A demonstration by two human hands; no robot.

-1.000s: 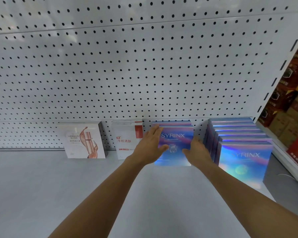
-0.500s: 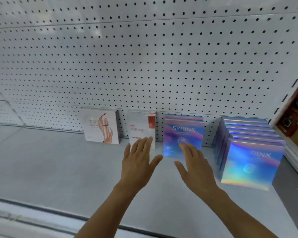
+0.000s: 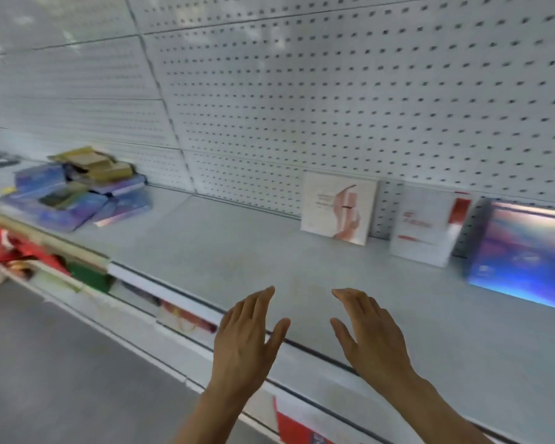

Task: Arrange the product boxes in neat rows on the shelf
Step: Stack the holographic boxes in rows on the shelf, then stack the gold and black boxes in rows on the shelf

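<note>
Your left hand (image 3: 247, 338) & right hand (image 3: 370, 334) hover over the shelf (image 3: 237, 251) front edge, fingers straight, holding nothing. Upright at the back wall: pink box (image 3: 337, 208), white box (image 3: 425, 227), blue box (image 3: 523, 257). Loose pile (image 3: 77, 190) lies far left.

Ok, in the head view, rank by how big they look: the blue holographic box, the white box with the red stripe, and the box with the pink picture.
1. Blue holographic box, largest, though cut off by the frame edge and nearest the camera.
2. White box with the red stripe.
3. Box with the pink picture, only slightly smaller looking; it stands farther off, so their true order is unsure.
</note>
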